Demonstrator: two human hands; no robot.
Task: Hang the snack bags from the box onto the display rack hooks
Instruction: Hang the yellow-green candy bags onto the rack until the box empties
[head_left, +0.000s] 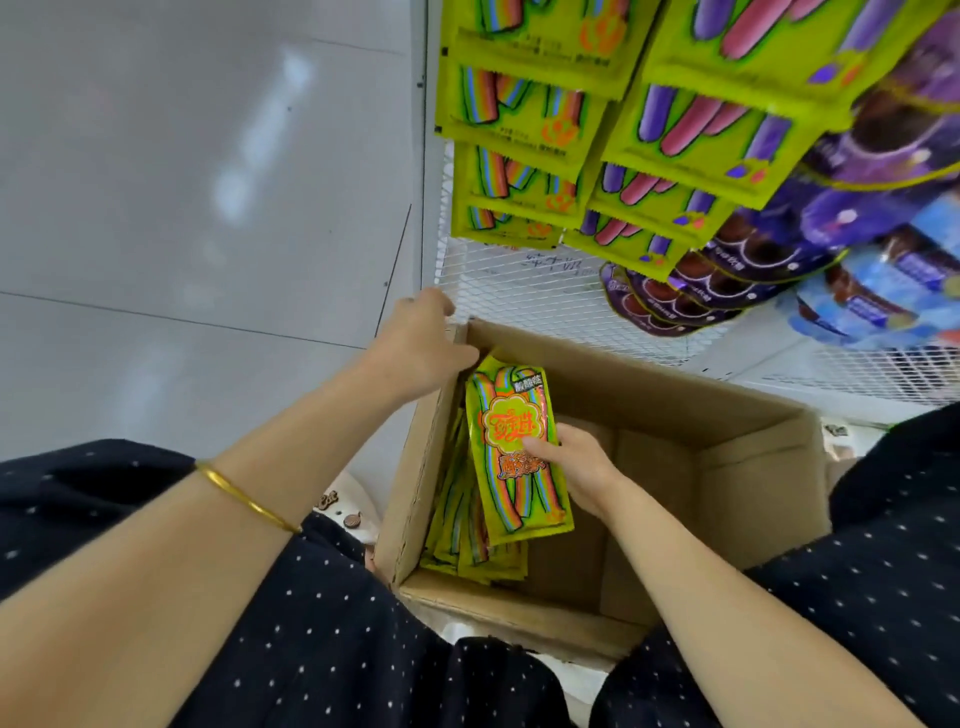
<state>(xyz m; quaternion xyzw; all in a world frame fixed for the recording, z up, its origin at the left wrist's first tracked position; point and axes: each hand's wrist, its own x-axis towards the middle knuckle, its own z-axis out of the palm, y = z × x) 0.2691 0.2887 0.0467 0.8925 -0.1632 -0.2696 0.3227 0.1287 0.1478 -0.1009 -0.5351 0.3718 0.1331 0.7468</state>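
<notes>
Right grip around snack bag edge, inside box; left grip around box rim.

The snack bag pinched in the right hand is made of thin plastic film, glossy and smooth. The same shiny film is seen on the loose bags below this hand and on the hanging bags above both hands. The box, held at its corner by the left hand, is of brown cardboard, matt and slightly rough. Just beyond the left hand, a rack of white coated wire mesh is seen. To the left of that hand the floor is smooth and reflective. A polished gold-coloured metal bangle is worn on the left wrist.
</notes>
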